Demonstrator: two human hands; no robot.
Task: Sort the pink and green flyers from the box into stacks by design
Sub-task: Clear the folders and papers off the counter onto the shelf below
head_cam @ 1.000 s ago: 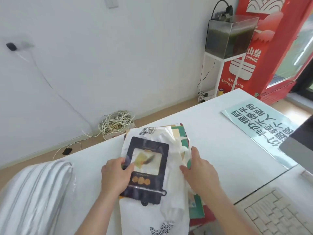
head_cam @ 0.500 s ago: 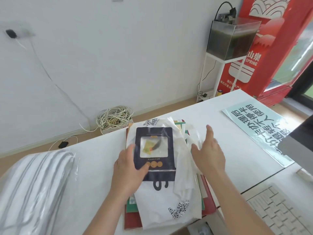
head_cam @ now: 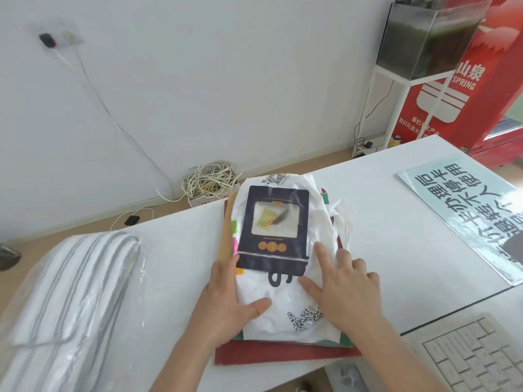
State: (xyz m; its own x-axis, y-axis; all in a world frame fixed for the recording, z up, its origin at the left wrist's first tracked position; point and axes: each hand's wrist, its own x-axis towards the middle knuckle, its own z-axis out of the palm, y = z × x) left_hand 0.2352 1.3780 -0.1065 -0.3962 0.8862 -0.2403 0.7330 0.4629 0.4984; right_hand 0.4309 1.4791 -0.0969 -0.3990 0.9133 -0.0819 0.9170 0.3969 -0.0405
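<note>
Newly lowered, your right hand (head_cam: 348, 292) joins your left hand (head_cam: 223, 301) flat on the white plastic bag (head_cam: 283, 315), gripping nothing; lift bag and dark packet (head_cam: 273, 230) together off the flyers (head_cam: 234, 247) beneath.

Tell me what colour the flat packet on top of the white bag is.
Dark navy packet, with a pale window and three orange circles; the head view shows it best.

The room is bright with soft, even daylight. Shadows are faint. The plastic wrap (head_cam: 70, 292) left of the left hand (head_cam: 223, 304) glints. The white counter (head_cam: 396, 222) right of the right hand (head_cam: 345, 290) looks pale. Straight lines bend near the edges. Everything looks slightly fuzzy.
</note>
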